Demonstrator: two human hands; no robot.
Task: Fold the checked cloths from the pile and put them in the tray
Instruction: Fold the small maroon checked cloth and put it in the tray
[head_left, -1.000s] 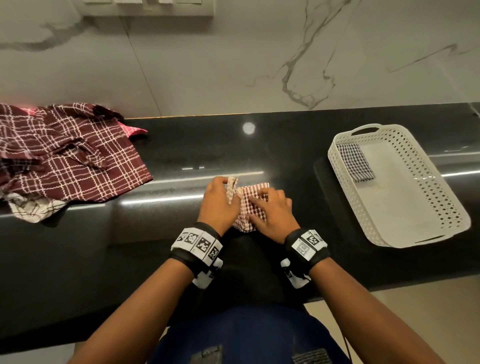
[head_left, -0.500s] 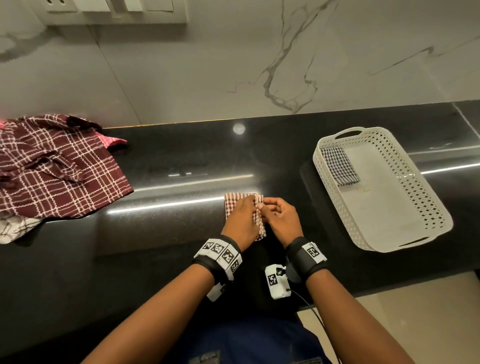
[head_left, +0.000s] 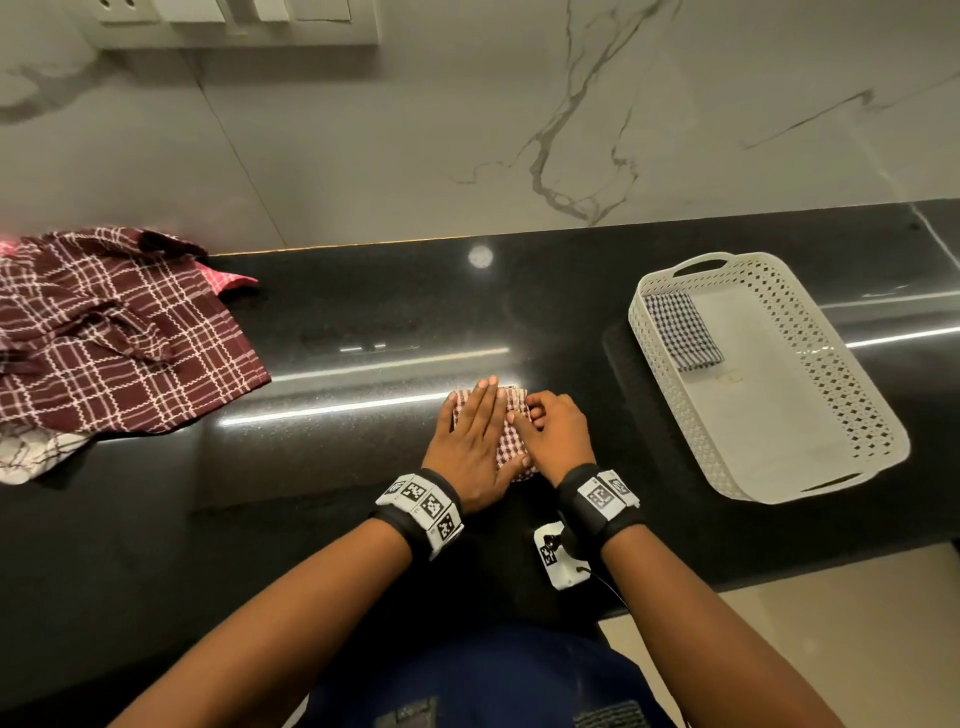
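Checked cloth (head_left: 511, 439): lying folded on the black tabletop (head_left: 363, 322)
Left hand (head_left: 475, 441): pressing it, fingers flat
Right hand (head_left: 558, 434): fingers curling at its edge
Tray (head_left: 857, 384): holding 1 folded cloth (head_left: 680, 330)

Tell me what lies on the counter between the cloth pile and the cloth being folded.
Nothing: in the head view, only bare black counter separates the pile from the folded cloth.

The black counter (head_left: 363, 322) lies bare between the pile of checked cloths (head_left: 114, 332) at nine o'clock and the white tray (head_left: 883, 415) at three o'clock. Both hands press a folded cloth (head_left: 511, 441) at centre. In the tray, a folded blue-checked cloth (head_left: 680, 332) fills the far corner; the rest is open.
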